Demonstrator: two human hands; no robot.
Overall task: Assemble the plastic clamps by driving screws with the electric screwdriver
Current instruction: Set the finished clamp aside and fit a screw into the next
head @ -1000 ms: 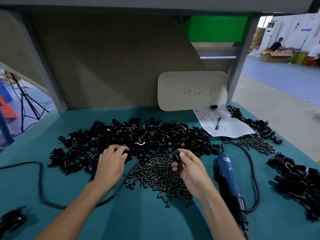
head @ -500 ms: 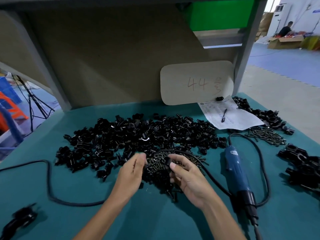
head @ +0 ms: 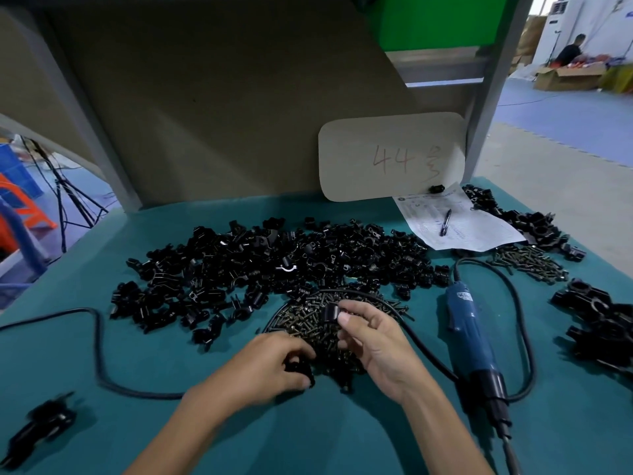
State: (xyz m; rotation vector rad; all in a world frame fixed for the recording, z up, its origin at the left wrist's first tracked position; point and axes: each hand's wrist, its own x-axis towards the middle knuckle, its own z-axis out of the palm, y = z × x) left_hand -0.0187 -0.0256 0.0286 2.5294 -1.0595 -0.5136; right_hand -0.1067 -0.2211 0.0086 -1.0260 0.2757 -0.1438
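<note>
Centre frame: your right hand pinches a clamp half, left hand curls round a second half — fumbled, either could sink into the screw pile.

"44" handwritten on cardboard card

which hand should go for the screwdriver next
Right, probably. The blue screwdriver lies just beside the right hand; the left hand is across the screw pile, gripping a clamp piece. The right hand pinches a clamp half too, so it must free up first.
</note>
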